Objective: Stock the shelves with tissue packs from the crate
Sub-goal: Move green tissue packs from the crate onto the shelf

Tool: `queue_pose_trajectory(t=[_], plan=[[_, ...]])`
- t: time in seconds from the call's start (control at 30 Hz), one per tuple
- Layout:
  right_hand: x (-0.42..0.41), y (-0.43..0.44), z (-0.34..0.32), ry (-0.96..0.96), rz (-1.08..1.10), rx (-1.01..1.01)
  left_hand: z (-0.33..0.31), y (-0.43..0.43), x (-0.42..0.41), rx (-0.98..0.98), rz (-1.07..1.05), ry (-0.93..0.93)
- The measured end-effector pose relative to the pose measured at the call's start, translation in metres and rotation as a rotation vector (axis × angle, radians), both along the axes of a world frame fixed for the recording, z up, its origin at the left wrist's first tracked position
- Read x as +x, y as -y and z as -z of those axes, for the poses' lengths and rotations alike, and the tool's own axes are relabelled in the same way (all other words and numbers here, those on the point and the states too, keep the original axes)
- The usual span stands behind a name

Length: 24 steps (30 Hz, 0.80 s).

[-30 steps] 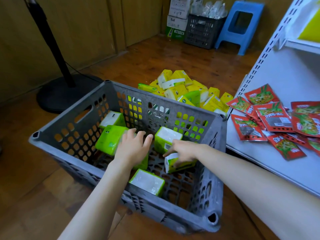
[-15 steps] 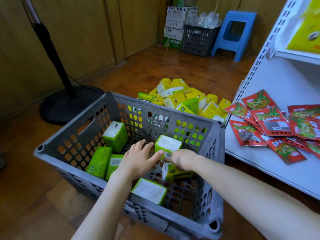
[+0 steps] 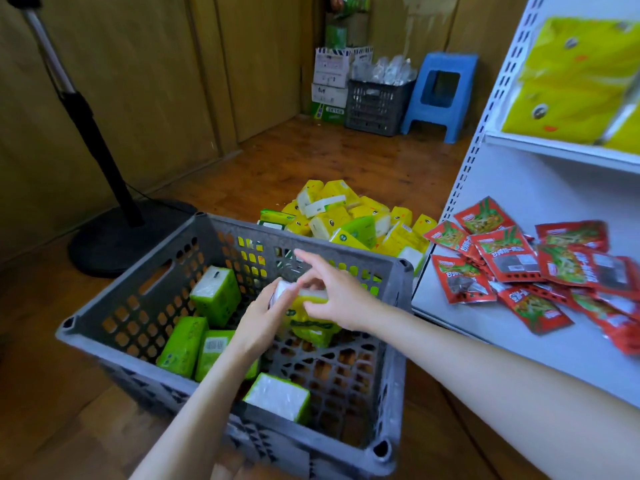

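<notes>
Both the left hand (image 3: 261, 320) and the right hand (image 3: 334, 299) clasp their fingers (image 3: 306, 259) round a green plastic-wrapped tissue pack (image 3: 304, 304) inside the grey slotted plastic crate (image 3: 346, 249), seemingly mid-pickup; next, it needs lifting onto the white metal shelf (image 3: 519, 368).

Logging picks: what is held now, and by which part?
A tissue pack: the left hand grips its left end, the right hand its top right, inside the crate.

Nothing legible: barcode label on green tissue pack (image 3: 214, 356), blurred print on red packets (image 3: 505, 252)
</notes>
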State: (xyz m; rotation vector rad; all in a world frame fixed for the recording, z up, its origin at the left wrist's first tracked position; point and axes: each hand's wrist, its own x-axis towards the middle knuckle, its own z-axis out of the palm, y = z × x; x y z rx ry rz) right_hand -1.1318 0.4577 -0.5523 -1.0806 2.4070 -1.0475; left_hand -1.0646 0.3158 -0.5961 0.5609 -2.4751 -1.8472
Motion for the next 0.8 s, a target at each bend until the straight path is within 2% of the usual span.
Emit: queue_pose_trajectory(t=[0.17,0.23,0.37,0.47,0.53,0.7,0.8], plan=[[0.001,-0.010,-0.032,-0.064,0.162,-0.221,-0.035,-0.004,-0.002,0.087,-0.121,-0.239],[-0.003,-0.023,-0.050,0.048,0.255,-0.275,-0.054,-0.006,-0.004,0.088,-0.160,-0.307],[-0.005,-0.057,-0.076,0.430,0.288,-0.432,-0.093,-0.025,-0.008,0.048,-0.140,-0.418],[-0.003,-0.083,-0.096,0.513,0.261,-0.618,-0.120,-0.050,-0.013,0.004,-0.064,-0.492],[-0.006,-0.106,-0.112,0.486,0.268,-0.692,-0.141,-0.075,-0.016,-0.001,-0.007,-0.538],[-0.009,-0.178,-0.166,0.173,0.358,-0.707,-0.195,-0.143,-0.031,-0.039,0.134,-0.656],[-0.006,-0.226,-0.193,0.083,0.372,-0.799,-0.220,-0.184,-0.038,0.007,0.191,-0.715]])
